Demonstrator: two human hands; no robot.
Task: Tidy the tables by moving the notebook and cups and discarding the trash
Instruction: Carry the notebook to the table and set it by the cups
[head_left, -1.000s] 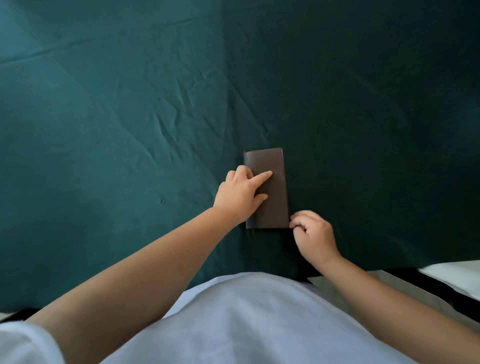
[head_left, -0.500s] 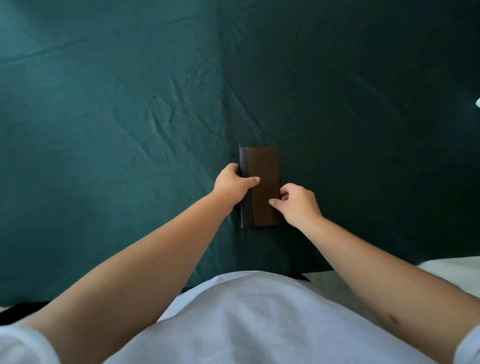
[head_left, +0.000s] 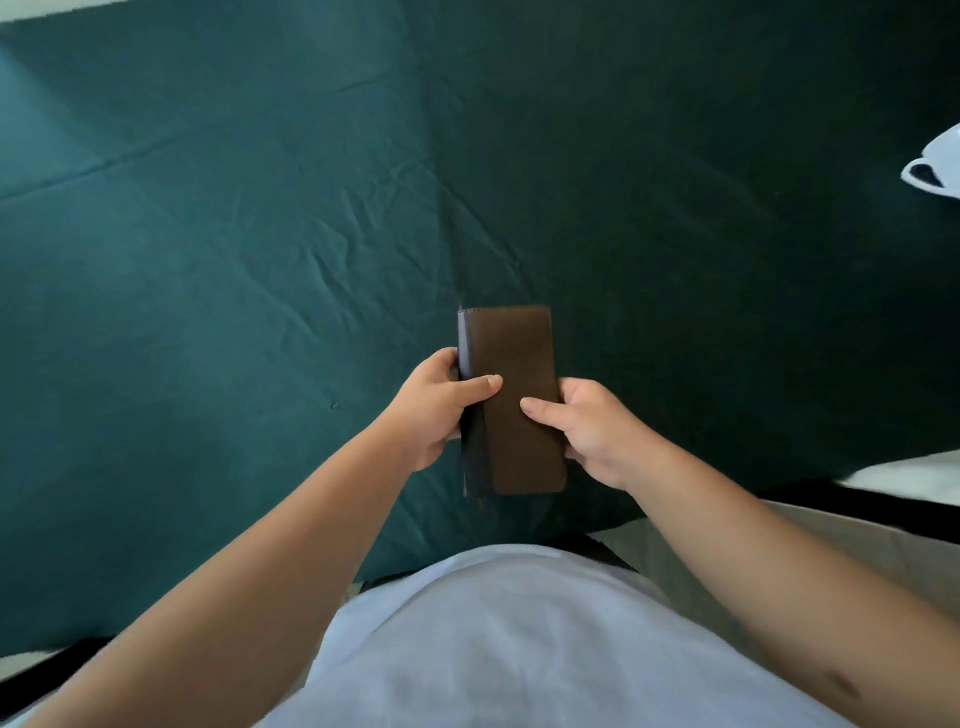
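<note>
A slim brown notebook (head_left: 511, 358) with a dark spine is held up off the dark green tablecloth (head_left: 234, 249), lengthwise away from me. My left hand (head_left: 434, 410) grips its left spine edge, thumb lying across the cover. My right hand (head_left: 592, 428) grips its right edge, thumb also on the cover. A dark ribbon hangs from the notebook's near end. A white cup (head_left: 935, 169) with a handle shows partly at the right edge of the view.
The green cloth covers the whole table in front of me. Its near edge runs just ahead of my body. To the lower right a white surface (head_left: 909, 475) and a pale floor strip lie beyond the table corner.
The notebook lay flat on the cloth with my hands at its edges. Now both hands hold it raised and closer to me. A white cup has come into view at the right.
</note>
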